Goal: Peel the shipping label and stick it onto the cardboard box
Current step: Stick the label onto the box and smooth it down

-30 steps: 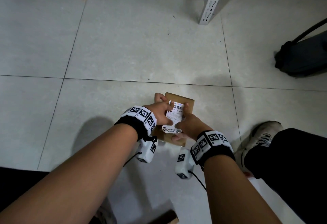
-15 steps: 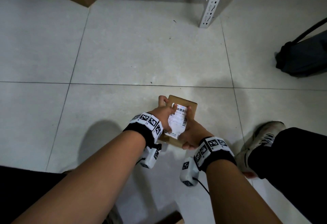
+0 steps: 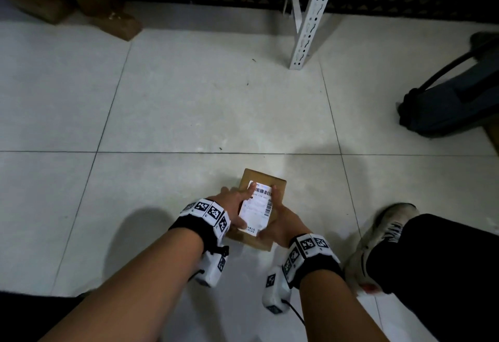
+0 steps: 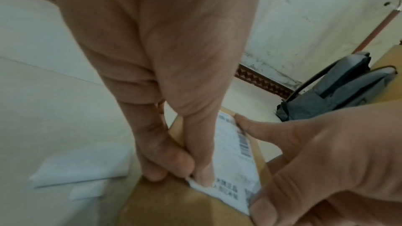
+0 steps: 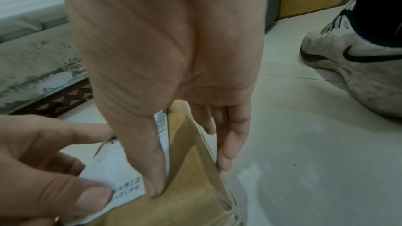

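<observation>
A small brown cardboard box (image 3: 263, 177) sits low over the tiled floor between my hands. The white shipping label (image 3: 256, 210) with barcodes lies lengthwise on its top face. My left hand (image 3: 235, 204) pinches the label's near-left corner (image 4: 192, 180), which stands slightly off the cardboard, and its index finger reaches to the far-left corner. My right hand (image 3: 280, 223) holds the box: the thumb (image 5: 152, 186) presses the label's right edge while the fingers (image 5: 226, 152) lie against the box's right side. The box's underside is hidden.
Pieces of white paper (image 4: 82, 166) lie on the floor left of the box. A white perforated shelf post (image 3: 307, 17) stands at the back, a grey bag (image 3: 453, 104) at the right. My shoe (image 3: 383, 233) is close to the right; brown boxes (image 3: 116, 23) are at the back left.
The label was held tilted above the box; now it lies flat along the top face. My left index finger has stretched out over it, and the view has tilted up.
</observation>
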`<state>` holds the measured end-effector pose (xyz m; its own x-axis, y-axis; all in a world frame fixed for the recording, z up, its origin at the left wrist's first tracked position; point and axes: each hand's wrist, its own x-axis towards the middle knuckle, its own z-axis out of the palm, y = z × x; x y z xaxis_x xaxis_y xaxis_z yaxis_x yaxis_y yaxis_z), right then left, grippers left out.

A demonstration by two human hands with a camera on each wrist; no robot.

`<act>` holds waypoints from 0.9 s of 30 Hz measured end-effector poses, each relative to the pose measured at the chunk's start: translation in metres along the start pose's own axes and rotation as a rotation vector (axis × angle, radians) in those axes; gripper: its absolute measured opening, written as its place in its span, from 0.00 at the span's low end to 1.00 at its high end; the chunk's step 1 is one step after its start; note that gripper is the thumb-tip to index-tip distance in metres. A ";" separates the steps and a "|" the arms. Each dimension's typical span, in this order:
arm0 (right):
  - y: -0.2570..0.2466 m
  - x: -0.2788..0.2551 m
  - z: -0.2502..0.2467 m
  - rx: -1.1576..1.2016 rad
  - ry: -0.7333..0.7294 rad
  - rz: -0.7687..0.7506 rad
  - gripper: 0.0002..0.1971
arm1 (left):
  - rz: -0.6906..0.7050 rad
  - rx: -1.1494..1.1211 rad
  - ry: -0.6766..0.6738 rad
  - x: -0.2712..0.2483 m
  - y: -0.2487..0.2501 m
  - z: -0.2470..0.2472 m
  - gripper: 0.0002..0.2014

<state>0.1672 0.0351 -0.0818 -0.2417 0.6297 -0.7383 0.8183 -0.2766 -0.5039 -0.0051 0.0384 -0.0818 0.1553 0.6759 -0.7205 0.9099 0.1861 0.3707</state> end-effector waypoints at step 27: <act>0.019 0.007 0.013 0.135 0.189 -0.151 0.43 | 0.010 -0.177 0.190 0.014 -0.023 0.011 0.23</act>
<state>0.1746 0.0245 -0.1025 -0.2438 0.7916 -0.5603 0.7004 -0.2559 -0.6663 -0.0197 0.0362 -0.1068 0.0742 0.7970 -0.5994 0.8248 0.2888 0.4861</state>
